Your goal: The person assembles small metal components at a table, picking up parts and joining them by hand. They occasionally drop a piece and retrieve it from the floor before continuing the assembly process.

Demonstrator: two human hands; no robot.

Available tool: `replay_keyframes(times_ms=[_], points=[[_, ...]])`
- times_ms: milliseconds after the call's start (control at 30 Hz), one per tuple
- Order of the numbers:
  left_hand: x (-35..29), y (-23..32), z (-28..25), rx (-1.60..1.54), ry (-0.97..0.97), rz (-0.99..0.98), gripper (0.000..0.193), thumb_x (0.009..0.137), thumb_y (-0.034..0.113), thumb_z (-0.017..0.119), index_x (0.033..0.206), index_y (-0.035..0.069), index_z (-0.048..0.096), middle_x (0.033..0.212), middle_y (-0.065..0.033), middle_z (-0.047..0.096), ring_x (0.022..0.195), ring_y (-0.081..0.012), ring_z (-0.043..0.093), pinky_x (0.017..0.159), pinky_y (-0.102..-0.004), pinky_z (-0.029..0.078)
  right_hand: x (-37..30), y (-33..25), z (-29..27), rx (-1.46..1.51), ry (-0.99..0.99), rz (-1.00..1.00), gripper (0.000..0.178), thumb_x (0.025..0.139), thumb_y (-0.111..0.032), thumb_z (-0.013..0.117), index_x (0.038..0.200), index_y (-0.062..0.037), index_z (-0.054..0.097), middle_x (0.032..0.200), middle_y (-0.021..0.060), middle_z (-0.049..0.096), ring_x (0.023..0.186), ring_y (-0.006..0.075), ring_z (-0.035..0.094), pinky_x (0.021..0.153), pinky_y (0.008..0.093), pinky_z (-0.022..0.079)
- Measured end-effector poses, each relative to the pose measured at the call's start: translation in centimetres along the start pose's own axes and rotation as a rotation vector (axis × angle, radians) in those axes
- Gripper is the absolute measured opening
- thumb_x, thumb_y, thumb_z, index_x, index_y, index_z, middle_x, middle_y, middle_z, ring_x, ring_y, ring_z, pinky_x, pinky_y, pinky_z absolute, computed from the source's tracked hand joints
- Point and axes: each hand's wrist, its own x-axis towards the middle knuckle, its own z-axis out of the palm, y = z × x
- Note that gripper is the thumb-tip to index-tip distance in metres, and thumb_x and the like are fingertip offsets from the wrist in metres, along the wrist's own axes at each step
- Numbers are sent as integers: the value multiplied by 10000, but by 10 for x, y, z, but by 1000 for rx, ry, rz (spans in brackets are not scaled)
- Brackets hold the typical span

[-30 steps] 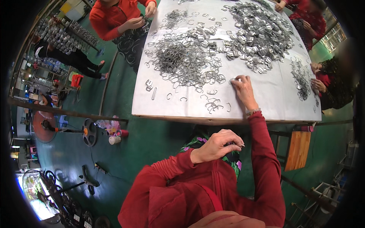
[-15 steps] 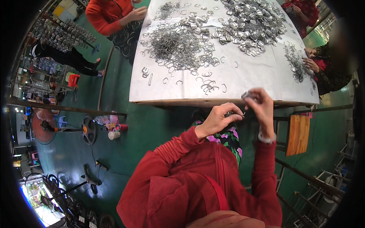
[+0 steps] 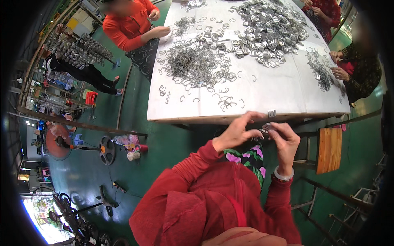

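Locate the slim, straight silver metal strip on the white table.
In the head view, the strip lies near the white table's near left corner, just right of some small silver metal buckles, up-left of the person's left hand.

Left hand (image 3: 237, 134) half spread (underside hidden) | right hand (image 3: 287, 141) pinching | both close together

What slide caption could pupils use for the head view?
Right hand holding a metal piece beside the left hand, before a white table piled with metal hooks and buckles.
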Motion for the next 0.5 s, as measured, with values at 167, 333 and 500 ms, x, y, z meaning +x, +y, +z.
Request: replay_keyframes(times_ms=[167,333,500], points=[[101,-77,-74,722,210,-162,186,808,194,663,853,14,674,996,-124,640,919,-290,595,709,-401,502,1,-2,-2,6,16,79,176,754,100,659,920,43,667,807,54,640,675,86,588,605,193,469],[140,-174,-79,1201,215,-123,121,747,141,656,764,21,649,857,-125,596,919,-295,552,714,-422,503,2,4,-5,47,38,116,182,747,105,664,917,40,669,819,57,645,663,86,590,592,198,474],[137,-160,-68,1077,272,-97,123,809,54,553,921,7,571,885,-143,587,910,-315,563,695,-425,503,4,1,-6,48,74,107,177,766,80,667,937,34,667,817,43,640,676,75,590,594,191,479]])
